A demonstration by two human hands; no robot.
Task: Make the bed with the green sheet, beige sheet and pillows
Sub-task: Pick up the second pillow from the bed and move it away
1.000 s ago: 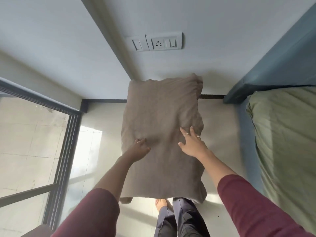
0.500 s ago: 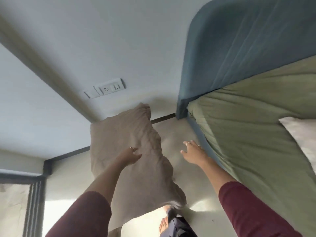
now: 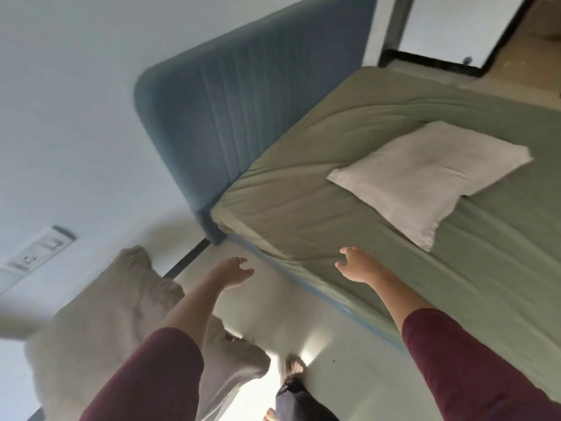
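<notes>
The bed [image 3: 501, 314] fills the right side of the view. The green sheet [image 3: 334, 183] covers the mattress, with wrinkles near the head corner and a loose fold along the near edge. A blue trim strip [image 3: 306, 288] shows under the sheet along that edge. The blue padded headboard [image 3: 243, 101] stands upright at the far-left end of the bed, against the pale wall [image 3: 76, 86].

The beige pillow [image 3: 100, 323] is at the near left, off the bed, standing on end on the floor [image 3: 318, 354] against the wall. Neither hand touches it. The left forearm crosses in front of its right edge.

The white pillow [image 3: 425, 177] lies flat on the green sheet, right of centre, well apart from the headboard.

A wall socket plate [image 3: 36, 256] is mounted on the wall at the left, above the beige pillow.

The left hand [image 3: 233, 273] is held out over the floor, between the beige pillow and the bed edge. Its fingers are loosely curled and it holds nothing. The right hand [image 3: 356, 264] is held out over the near edge of the green sheet. Its fingers are spread and slightly bent, holding nothing; contact with the sheet cannot be determined. Both arms wear maroon sleeves [image 3: 470, 366].

A bare foot [image 3: 293, 364] stands on the floor at the near centre.
</notes>
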